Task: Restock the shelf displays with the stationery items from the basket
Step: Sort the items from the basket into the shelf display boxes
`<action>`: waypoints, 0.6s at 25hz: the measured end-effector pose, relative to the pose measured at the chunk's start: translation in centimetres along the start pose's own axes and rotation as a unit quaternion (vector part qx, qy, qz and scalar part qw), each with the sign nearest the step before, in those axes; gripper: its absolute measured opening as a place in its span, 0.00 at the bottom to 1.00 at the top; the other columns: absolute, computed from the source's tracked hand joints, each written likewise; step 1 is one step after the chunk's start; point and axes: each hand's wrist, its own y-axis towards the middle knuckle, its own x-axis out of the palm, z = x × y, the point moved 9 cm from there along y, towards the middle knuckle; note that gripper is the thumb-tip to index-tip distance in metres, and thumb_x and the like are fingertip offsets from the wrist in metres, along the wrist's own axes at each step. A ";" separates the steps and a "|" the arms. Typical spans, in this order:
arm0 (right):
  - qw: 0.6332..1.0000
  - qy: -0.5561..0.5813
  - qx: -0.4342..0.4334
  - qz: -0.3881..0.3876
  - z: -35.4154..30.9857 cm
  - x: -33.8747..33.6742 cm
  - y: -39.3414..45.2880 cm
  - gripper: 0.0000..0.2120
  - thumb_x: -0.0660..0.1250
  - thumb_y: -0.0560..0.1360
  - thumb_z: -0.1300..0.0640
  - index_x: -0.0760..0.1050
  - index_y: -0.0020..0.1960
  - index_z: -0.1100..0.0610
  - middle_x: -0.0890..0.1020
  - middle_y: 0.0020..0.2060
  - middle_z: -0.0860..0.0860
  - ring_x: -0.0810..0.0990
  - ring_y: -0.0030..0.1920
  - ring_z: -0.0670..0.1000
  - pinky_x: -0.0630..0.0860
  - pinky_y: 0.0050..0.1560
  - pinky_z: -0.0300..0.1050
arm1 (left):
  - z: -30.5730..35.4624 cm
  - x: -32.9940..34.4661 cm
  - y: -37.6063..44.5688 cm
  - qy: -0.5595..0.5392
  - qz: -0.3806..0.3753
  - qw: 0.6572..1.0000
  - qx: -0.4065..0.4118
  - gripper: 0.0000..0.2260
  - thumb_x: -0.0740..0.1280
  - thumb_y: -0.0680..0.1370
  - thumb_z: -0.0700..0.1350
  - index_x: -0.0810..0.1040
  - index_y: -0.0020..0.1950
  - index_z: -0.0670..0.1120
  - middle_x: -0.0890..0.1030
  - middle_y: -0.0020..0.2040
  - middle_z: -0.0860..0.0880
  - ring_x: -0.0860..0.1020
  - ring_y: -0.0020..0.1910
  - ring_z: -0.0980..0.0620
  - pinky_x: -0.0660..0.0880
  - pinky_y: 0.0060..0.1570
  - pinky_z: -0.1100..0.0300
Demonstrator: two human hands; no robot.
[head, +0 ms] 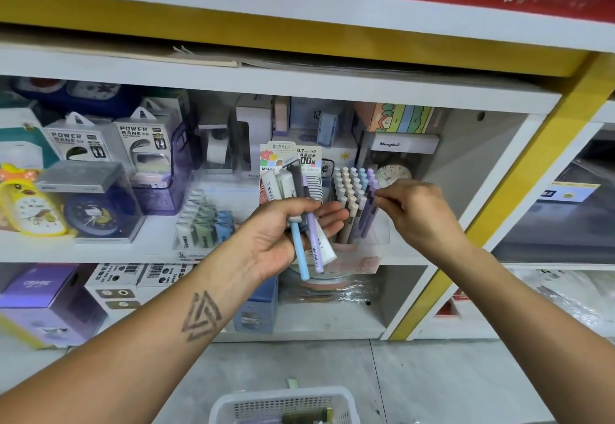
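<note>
Evidently the restocking is midway; the left hand (286, 237) curls its fingers round a bunch of pens (307, 244), blue, lilac and white, held in front of the shelf (402, 257); the right hand (412, 210) pinches the top of a lilac pen (371, 197) at the edge of the pen display (352, 204), which already looks nearly full; whether that pen is seated yet I cannot tell; the white basket (286, 405) on the floor below seems to hold more items, so several placements remain.
</note>
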 end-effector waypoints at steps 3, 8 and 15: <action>0.997 -0.070 0.009 0.045 -1.6 -1.1 0.1 0.12 0.62 0.82 0.52 0.80 0.60 0.55 0.78 0.45 0.53 0.79 0.44 0.58 0.77 0.40 0.51 | 0.3 0.3 -0.2 -0.004 -0.020 1.000 0.004 0.05 0.63 0.75 0.30 0.78 0.45 0.32 0.82 0.55 0.31 0.82 0.55 0.36 0.78 0.57 0.45; 0.938 0.327 0.073 -0.084 -6.1 1.0 -0.3 0.10 0.72 0.76 0.52 0.75 0.45 0.58 0.83 0.29 0.50 0.79 0.26 0.48 0.74 0.26 0.41 | 0.9 0.1 -0.4 -0.016 -0.035 0.999 0.005 0.11 0.63 0.76 0.34 0.85 0.43 0.33 0.81 0.57 0.33 0.81 0.58 0.38 0.78 0.58 0.44; 0.815 0.532 0.149 -0.175 -8.5 3.8 -1.0 0.18 0.74 0.72 0.67 0.74 0.60 0.62 0.83 0.38 0.65 0.80 0.29 0.57 0.79 0.32 0.46 | 2.6 -1.4 -1.4 0.001 -0.011 1.000 0.022 0.17 0.69 0.70 0.37 0.81 0.56 0.33 0.82 0.59 0.36 0.80 0.59 0.38 0.72 0.63 0.37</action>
